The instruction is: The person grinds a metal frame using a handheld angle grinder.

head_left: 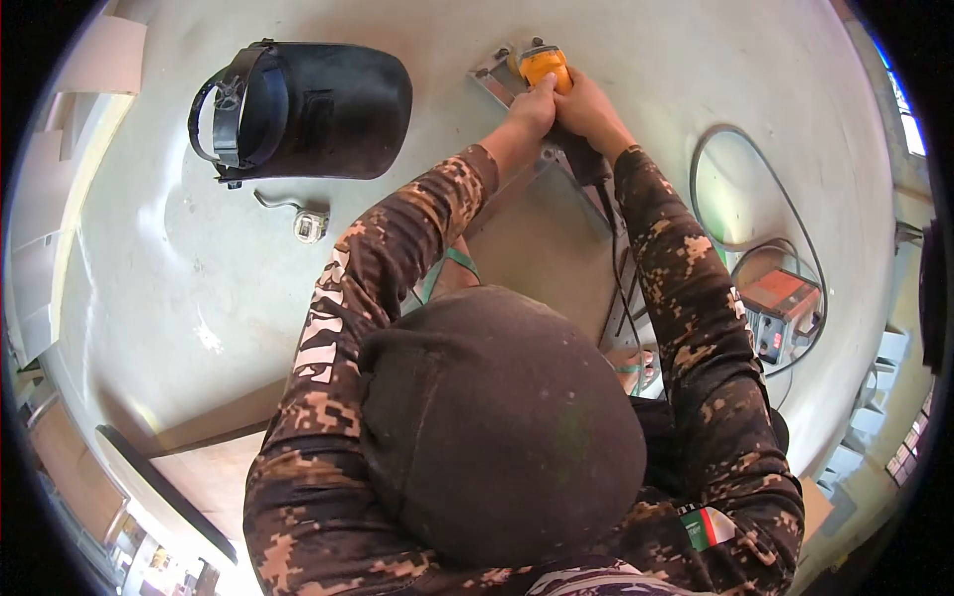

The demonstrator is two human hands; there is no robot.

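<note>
**Presently on the floor: angle grinder, two-handed grip**

Item 1 – angle grinder (545, 66), orange housing, at the top centre of the view. It sits on the far end of a metal frame (492, 77) that lies flat on the concrete floor (179, 298).

Item 2 – left hand (532, 107), fingers clenched around the grinder just below the orange housing.

Item 3 – right hand (588, 111), touching the left, fingers wrapped around the grinder's dark rear body. Both arms are stretched forward in camouflage sleeves.

Item 4 – welding helmet (308, 109), black, lying on its side well left of the hands, headband facing left.

Item 5 – small metal tool (306, 224), just below the helmet; its kind cannot be told.

Item 6 – welding machine (783, 306), orange-topped, far right, with a cable (755, 139) looped on the floor above it.
</note>
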